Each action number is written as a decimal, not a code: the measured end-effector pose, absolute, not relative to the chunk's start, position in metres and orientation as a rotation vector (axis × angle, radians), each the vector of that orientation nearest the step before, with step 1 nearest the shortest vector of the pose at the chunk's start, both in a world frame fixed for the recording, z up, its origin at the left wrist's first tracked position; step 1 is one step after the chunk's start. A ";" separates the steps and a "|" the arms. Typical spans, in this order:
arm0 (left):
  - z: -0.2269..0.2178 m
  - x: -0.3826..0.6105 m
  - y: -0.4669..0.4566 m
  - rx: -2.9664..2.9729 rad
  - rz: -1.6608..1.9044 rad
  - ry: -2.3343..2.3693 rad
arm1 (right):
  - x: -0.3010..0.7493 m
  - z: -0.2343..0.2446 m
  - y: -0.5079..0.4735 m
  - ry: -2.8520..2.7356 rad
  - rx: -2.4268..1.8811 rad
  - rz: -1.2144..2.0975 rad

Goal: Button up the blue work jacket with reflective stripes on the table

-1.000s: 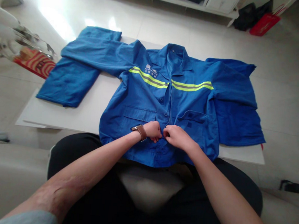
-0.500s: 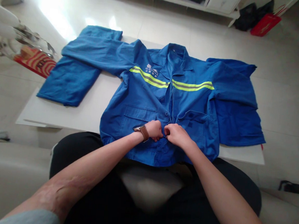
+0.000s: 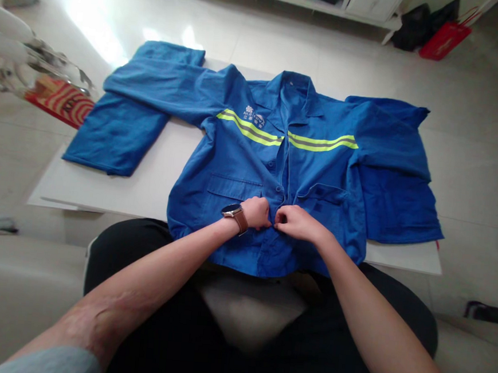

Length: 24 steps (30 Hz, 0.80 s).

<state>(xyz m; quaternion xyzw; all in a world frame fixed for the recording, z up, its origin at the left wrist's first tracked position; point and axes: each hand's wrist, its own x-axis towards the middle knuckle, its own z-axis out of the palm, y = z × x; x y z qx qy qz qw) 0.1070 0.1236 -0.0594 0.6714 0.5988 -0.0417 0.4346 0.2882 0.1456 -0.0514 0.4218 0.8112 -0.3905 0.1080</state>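
Note:
A blue work jacket with a yellow and grey reflective stripe lies front up, its collar pointing away from me. My left hand, with a watch on its wrist, pinches the front placket low down. Right beside it, my right hand is closed on the other front edge, fingertips nearly meeting the left ones. Whether a button sits between the fingers is hidden. Above my hands, a button shows on the placket, and the upper front hangs apart.
Under the jacket is a white table. Folded blue cloth lies beneath the left sleeve, more blue cloth at the right. A red patterned box stands at the left. A red bag rests on the floor by a white cabinet.
Both hands stay at the same spot on the placket, with only a slight shift of the fingers. The jacket lies as before.

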 end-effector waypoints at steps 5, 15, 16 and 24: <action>-0.061 0.109 0.120 1.734 -0.070 1.532 | 0.283 -0.050 0.141 2.423 1.359 -1.000; -0.059 0.112 0.113 1.786 -0.095 1.610 | 0.277 -0.053 0.139 2.390 1.590 -0.895; -0.059 0.115 0.109 1.801 -0.098 1.624 | 0.278 -0.053 0.139 2.393 1.590 -0.898; -0.060 0.120 0.088 1.949 -0.027 1.587 | 0.280 -0.051 0.135 2.515 1.522 -0.847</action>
